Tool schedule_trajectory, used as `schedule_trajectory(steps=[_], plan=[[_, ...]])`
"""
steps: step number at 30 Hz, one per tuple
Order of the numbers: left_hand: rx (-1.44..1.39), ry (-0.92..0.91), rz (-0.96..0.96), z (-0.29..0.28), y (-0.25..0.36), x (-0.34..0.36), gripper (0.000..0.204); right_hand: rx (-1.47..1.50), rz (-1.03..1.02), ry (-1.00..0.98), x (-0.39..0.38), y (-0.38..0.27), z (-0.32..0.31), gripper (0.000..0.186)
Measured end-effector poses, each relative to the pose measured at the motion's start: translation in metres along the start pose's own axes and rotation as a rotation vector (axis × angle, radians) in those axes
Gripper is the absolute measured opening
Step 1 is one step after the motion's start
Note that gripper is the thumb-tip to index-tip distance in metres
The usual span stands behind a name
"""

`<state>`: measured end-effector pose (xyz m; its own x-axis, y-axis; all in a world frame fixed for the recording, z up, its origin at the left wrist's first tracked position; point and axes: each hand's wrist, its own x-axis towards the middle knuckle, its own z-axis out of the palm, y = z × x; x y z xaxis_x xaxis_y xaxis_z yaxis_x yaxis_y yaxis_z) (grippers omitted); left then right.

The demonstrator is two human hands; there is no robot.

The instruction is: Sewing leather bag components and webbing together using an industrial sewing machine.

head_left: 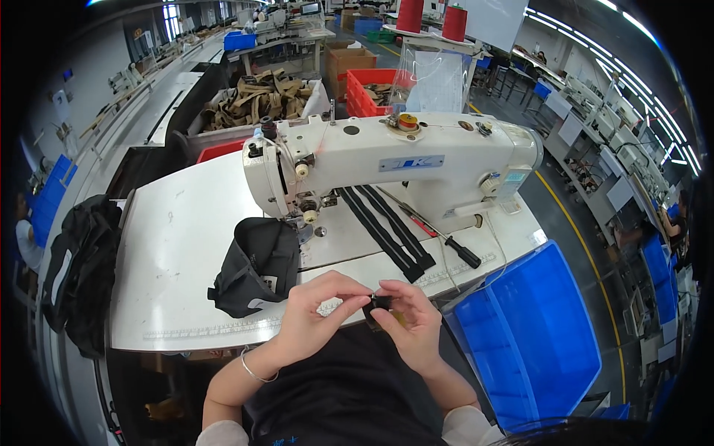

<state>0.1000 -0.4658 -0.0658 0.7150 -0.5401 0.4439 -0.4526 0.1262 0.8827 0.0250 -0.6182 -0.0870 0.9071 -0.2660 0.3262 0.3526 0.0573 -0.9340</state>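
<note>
Both my hands meet over the front edge of a white sewing table (pixel 171 253). My left hand (pixel 320 308) pinches a small black piece (pixel 381 302) between thumb and forefinger. Opposite it, my right hand (pixel 409 323) grips the same piece with its fingers curled around; its exact kind is too small to tell. Just beyond my left hand, a black fabric pouch (pixel 256 260) lies beside the needle area of the white sewing machine (pixel 349 152). Black straps (pixel 383 234) stretch out from under the machine arm. A screwdriver with a black handle (pixel 463 252) lies right of them.
A blue plastic bin (pixel 532 327) stands against the table's right front. Black fabric (pixel 82 275) is heaped at the left. Behind the machine are a container of brown fabric pieces (pixel 260 100) and a red crate (pixel 364 93). Red thread cones (pixel 454 24) stand farther back.
</note>
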Motion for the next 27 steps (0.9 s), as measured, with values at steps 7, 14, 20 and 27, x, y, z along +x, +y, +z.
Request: schedule_trajectory(steps=[7,14,20,27], plan=[[0.267,0.109,0.076,0.006,0.005,-0.04,0.01,-0.062,-0.267,-0.09,-0.015,0.015,0.012,0.014],[-0.444,0.713,-0.195,-0.031,0.002,-0.107,0.011,0.742,0.163,0.475,-0.036,0.024,-0.007,0.017],[-0.267,1.117,-0.062,-0.12,0.013,-0.159,0.017,0.995,-0.03,0.666,-0.034,0.047,-0.117,0.02],[-0.359,0.442,-0.161,-0.094,0.057,-0.134,0.011,-0.004,0.446,-0.038,-0.033,0.008,-0.051,0.02]])
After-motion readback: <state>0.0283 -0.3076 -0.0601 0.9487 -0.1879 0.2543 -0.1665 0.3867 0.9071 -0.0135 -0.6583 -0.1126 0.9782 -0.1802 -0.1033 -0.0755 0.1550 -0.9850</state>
